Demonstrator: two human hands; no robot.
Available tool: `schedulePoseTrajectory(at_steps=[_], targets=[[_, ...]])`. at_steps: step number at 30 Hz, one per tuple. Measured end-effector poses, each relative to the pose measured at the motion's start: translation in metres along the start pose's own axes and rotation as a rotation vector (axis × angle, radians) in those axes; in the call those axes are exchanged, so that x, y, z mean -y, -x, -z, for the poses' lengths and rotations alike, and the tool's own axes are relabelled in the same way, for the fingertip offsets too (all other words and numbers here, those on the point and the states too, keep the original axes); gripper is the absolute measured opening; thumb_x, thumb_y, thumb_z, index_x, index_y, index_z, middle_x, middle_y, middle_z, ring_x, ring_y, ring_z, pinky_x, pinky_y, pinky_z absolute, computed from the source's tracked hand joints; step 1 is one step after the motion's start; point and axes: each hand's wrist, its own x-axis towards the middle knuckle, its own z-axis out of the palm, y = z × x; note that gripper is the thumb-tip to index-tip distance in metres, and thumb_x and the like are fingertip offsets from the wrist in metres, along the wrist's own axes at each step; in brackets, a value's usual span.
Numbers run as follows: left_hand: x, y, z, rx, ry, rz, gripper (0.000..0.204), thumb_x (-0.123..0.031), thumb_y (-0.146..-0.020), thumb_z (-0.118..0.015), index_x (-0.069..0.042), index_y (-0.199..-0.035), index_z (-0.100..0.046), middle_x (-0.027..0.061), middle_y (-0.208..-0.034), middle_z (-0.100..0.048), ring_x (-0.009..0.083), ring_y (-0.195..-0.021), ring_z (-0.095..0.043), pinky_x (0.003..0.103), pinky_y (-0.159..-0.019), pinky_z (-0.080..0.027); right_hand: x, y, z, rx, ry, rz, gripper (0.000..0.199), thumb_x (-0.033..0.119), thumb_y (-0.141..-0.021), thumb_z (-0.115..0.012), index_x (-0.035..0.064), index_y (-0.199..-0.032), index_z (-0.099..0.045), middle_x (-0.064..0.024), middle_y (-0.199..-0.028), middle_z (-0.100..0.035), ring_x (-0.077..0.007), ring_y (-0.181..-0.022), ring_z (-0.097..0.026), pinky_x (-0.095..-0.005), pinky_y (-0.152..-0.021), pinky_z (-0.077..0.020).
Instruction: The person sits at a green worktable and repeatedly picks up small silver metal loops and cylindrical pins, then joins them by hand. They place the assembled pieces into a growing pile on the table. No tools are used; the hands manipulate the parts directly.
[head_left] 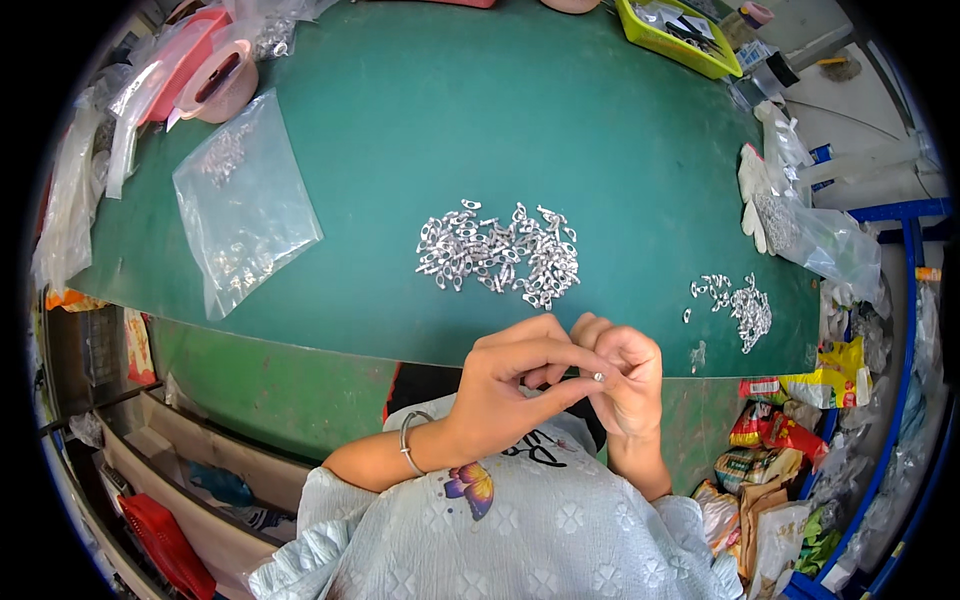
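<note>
My left hand (515, 372), with a bangle on its wrist, pinches a small silvery metal part (598, 377) between thumb and forefinger. Right beside it, my right hand (630, 385) is closed, its fingers curled against the left fingertips; what lies in them is hidden. Both hands meet just over the near table edge. Beyond them, a heap of small silvery metal pieces with oval holes (500, 252) lies spread on the green table (400, 130). A smaller pile of metal parts (748, 315) sits to the right, near the edge.
A clear plastic bag (248, 215) with small parts lies at the left. Pink basins (222, 85) stand behind it, and a yellow-green tray (680, 40) with tools at the far right. A white glove (753, 195) and filled bags rest along the right edge.
</note>
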Motion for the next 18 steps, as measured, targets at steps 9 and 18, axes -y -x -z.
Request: schedulePoseTrajectory(at_steps=[9,18], targets=[[0.005,0.016,-0.007,0.022,0.009,-0.003,0.025,0.006,-0.065,-0.070,-0.004,-0.087,-0.070,-0.0028,-0.064,-0.041,0.0052,-0.057,-0.035,0.021,-0.049,-0.027,0.004,0.017,0.001,0.014,0.109,0.053,0.010,-0.008,-0.076,-0.058,-0.0022,-0.085,-0.057,-0.0112,-0.082,-0.055,-0.0195,-0.081,-0.049,-0.0299,-0.070,-0.0410],[0.048,0.024,0.005,-0.126,0.014,0.247,0.021,0.002,-0.077,-0.062,-0.002,-0.097,-0.064,-0.0071,-0.065,-0.034,0.0015,-0.059,-0.030,0.017,-0.050,-0.024,0.037,0.020,0.106,-0.686,1.670,0.418,0.012,-0.002,-0.075,-0.063,0.0001,-0.087,-0.062,-0.0070,-0.083,-0.061,-0.0185,-0.078,-0.056,-0.0290,-0.070,-0.0434]])
